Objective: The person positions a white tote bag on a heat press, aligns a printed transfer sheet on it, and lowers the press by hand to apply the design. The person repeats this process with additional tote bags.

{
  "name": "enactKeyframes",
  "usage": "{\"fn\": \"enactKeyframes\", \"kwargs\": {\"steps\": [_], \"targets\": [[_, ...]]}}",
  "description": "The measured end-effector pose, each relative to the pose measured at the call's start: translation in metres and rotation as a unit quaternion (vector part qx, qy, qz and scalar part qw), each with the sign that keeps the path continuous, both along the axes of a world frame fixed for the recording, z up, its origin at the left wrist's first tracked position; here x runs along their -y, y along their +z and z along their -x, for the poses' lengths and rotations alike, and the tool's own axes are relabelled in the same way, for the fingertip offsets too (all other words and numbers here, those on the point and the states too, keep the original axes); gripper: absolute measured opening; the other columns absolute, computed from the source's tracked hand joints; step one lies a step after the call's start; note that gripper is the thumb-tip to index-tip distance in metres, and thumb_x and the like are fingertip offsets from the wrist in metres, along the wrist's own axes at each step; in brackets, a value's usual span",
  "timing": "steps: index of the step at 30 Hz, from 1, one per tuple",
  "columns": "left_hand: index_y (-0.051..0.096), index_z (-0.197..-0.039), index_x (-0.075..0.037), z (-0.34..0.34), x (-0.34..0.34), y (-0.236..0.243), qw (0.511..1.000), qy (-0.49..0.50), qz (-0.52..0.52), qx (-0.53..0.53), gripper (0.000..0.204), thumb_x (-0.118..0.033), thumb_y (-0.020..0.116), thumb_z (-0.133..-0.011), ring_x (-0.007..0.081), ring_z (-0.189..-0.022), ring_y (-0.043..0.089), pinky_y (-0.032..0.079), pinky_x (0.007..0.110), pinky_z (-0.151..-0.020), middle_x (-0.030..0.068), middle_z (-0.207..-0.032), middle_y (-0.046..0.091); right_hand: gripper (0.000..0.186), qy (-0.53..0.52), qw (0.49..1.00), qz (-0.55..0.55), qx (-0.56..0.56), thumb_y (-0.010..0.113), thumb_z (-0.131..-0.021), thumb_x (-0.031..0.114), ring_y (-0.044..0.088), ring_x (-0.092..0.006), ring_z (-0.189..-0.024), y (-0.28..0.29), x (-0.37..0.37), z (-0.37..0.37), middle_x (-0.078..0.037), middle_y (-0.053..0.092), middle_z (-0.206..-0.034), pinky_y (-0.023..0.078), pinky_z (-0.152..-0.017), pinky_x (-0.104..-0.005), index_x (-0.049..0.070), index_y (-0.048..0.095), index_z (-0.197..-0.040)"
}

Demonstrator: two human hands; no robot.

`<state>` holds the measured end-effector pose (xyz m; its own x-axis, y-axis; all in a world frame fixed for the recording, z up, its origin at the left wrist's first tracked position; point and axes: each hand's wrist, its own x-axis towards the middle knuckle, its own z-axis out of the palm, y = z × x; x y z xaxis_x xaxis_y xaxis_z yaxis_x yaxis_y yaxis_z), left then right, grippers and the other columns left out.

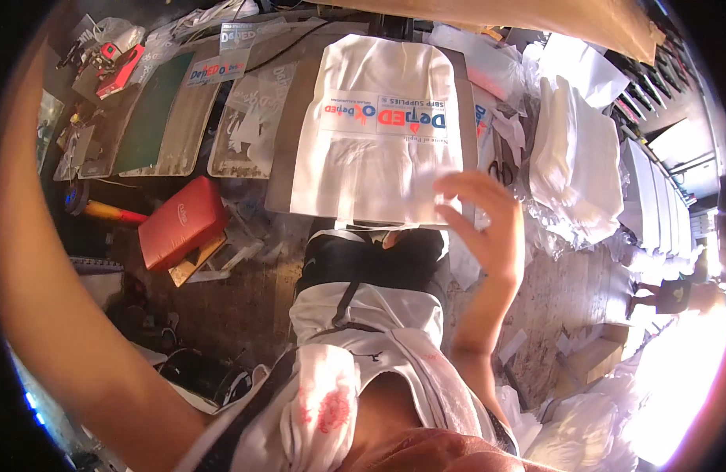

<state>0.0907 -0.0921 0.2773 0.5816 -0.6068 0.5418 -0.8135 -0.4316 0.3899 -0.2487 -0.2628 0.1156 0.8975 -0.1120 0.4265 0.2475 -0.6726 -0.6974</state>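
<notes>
Seen from above, a white fabric bag (376, 130) printed with a blue and red transfer strip lies flat on a grey press pad on the table (283, 149); the right hand (489, 228) hovers at the bag's lower right corner, fingers spread and slack, its grip open and holding nothing; the left forearm (72, 315) sweeps up the left edge, and its hand lies beyond the picture, so its grip cannot be told. A stack of white bags (575, 157) stands to the right; a red box (182, 223) lies lower left; a green cutting mat (151, 114) rests upper left. The step in hand seems to be smoothing or squaring the bag; the next move likely calls for a light, flat touch so the transfer stays aligned.
</notes>
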Motion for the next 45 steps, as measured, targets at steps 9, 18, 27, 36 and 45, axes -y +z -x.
{"fn": "enactKeyframes", "kwargs": {"steps": [9,18,27,36,45], "targets": [[0.074,-0.113,-0.001,-0.046,0.051,-0.028,0.997,0.019,-0.067,-0.038,0.017,-0.011,0.07,-0.1,0.0167,-0.092,0.071,0.056,0.032,-0.084,0.0083,-0.106,0.076,0.021,-0.04,0.994,-0.096,-0.019,0.08,-0.084,-0.005,0.073,-0.0198,-0.085,-0.048,0.005,0.049,-0.01,0.076,-0.1,0.057,-0.079,-0.0306,0.0,0.078,-0.104],[0.073,-0.112,-0.002,-0.031,0.036,-0.034,0.998,0.023,-0.054,-0.034,0.017,-0.01,0.07,-0.098,0.0165,-0.094,0.071,0.056,0.033,-0.085,0.0079,-0.108,0.075,0.024,-0.119,0.975,0.174,0.063,0.075,-0.091,0.01,0.068,-0.0334,-0.103,-0.034,0.019,-0.011,-0.01,0.074,-0.114,0.056,-0.091,-0.0402,0.002,0.074,-0.114],[0.073,-0.112,-0.002,-0.017,0.023,-0.033,0.999,0.015,-0.037,-0.033,0.016,-0.008,0.071,-0.096,0.0163,-0.096,0.07,0.056,0.033,-0.086,0.0074,-0.109,0.074,0.044,-0.003,0.941,0.335,-0.039,0.07,-0.099,0.04,0.053,-0.0295,-0.138,-0.094,0.026,-0.183,-0.006,0.061,-0.149,0.042,-0.117,-0.0467,0.02,0.07,-0.138],[0.072,-0.111,-0.003,-0.007,0.023,-0.03,0.999,-0.013,-0.015,-0.028,0.017,-0.007,0.072,-0.095,0.0162,-0.098,0.07,0.056,0.034,-0.088,0.007,-0.111,0.073,0.041,0.055,0.958,0.282,0.003,0.074,-0.094,0.034,0.054,-0.0279,-0.136,-0.091,0.037,-0.138,-0.007,0.066,-0.144,0.04,-0.119,-0.0472,0.02,0.075,-0.132],[0.071,-0.11,-0.003,0.0,0.023,-0.028,0.999,-0.025,-0.009,-0.029,0.017,-0.006,0.072,-0.093,0.016,-0.1,0.069,0.056,0.035,-0.089,0.0066,-0.112,0.073,0.04,0.056,0.955,0.29,-0.012,0.076,-0.093,0.029,0.054,-0.0281,-0.134,-0.086,0.034,-0.138,-0.007,0.066,-0.142,0.041,-0.118,-0.0453,0.019,0.075,-0.132]]}}
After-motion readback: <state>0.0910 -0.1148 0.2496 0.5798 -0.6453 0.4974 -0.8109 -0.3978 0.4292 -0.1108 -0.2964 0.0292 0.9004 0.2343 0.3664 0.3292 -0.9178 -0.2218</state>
